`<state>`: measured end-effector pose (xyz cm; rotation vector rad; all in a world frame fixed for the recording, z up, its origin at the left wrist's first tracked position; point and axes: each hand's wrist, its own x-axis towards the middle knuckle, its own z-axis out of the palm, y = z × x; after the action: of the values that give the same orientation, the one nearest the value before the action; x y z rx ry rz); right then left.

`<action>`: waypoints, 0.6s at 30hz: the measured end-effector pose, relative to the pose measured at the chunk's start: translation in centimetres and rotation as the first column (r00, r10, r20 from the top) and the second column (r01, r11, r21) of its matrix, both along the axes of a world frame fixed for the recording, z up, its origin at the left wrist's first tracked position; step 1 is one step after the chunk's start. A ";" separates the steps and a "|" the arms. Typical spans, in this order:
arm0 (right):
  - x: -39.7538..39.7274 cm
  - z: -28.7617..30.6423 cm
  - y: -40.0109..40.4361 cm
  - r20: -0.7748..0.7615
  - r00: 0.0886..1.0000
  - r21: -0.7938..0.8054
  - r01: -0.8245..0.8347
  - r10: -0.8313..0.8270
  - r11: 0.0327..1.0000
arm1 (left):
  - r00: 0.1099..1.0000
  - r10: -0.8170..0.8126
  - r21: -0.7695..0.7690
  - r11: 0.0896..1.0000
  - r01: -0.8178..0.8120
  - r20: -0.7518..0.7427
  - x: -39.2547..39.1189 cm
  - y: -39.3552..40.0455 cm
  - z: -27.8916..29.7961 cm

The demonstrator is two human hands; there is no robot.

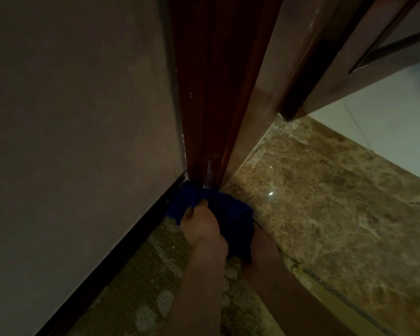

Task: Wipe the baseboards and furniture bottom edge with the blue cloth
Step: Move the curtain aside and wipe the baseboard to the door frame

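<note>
I read no writing or label anywhere. My left hand [199,226] pinches the blue cloth [230,214] with curled fingers, pressing it into the corner where the dark baseboard [121,243] meets the foot of the red-brown door frame [209,117]. My right hand [262,241] sits at 3 o'clock, mostly hidden under the cloth; I cannot tell its grip. Open marble floor [325,190] spreads toward 2 o'clock; the wall [70,117] closes off 9 o'clock.
</note>
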<state>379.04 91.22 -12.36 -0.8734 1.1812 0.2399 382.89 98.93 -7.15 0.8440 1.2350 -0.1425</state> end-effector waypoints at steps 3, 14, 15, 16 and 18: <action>1.1 -0.2 0.3 0.000 0.999 -0.016 0.042 -0.042 0.999 | 1.000 0.011 0.076 0.997 -0.013 0.029 0.8 -0.1 1.0; 0.2 7.2 -0.9 0.233 0.972 0.042 0.007 -0.016 0.999 | 0.965 -0.064 0.294 0.956 -0.015 0.256 -0.8 -1.3 2.4; 0.6 6.4 -0.6 0.201 0.979 0.019 0.007 -0.011 1.000 | 0.982 -0.026 0.245 0.969 -0.021 0.187 -0.5 -1.3 1.7; 0.8 5.6 -0.3 0.175 0.984 0.000 0.015 -0.015 1.000 | 0.992 -0.024 0.209 0.978 -0.002 0.124 -0.3 -1.2 1.4; 1.1 4.5 0.2 0.139 0.990 -0.043 0.024 -0.018 0.999 | 0.997 -0.023 0.177 0.984 0.009 0.076 0.1 -1.1 1.0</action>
<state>380.14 91.39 -7.86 -0.9017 1.0696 0.1337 383.02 97.88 -6.19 1.0041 1.1798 -0.0126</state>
